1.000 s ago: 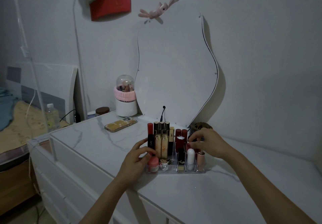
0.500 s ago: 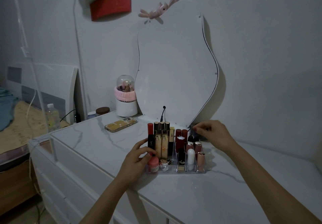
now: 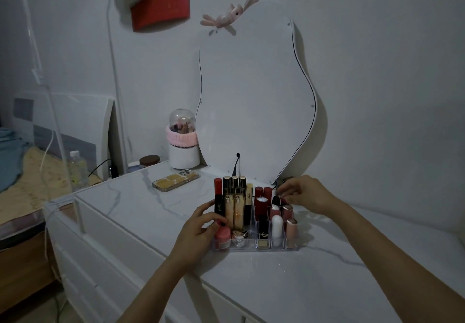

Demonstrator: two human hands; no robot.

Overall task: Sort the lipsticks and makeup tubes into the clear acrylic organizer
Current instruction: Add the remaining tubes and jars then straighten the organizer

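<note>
The clear acrylic organizer (image 3: 254, 246) stands on the white marble-look dresser top (image 3: 327, 267). Tall gold and black tubes (image 3: 234, 204) fill its back left. Red lipsticks (image 3: 261, 198) stand behind a black one (image 3: 263, 224), a white one (image 3: 276, 226) and pink ones (image 3: 291, 227). My left hand (image 3: 198, 227) grips the organizer's left side, thumb against a black-and-red tube (image 3: 218, 200). At the back right corner my right hand (image 3: 303, 194) pinches a small dark lipstick (image 3: 276, 200) just above the slots.
A curvy mirror (image 3: 254, 96) leans on the wall right behind the organizer, its cable (image 3: 236, 164) hanging down. A phone (image 3: 175, 183) lies at the back left, near a white brush holder (image 3: 182, 150). The dresser's front edge runs close below the organizer.
My right hand left the front right lipsticks, reached behind the organizer, and is back at its rear right corner pinching a dark lipstick. My left hand has stayed put.
</note>
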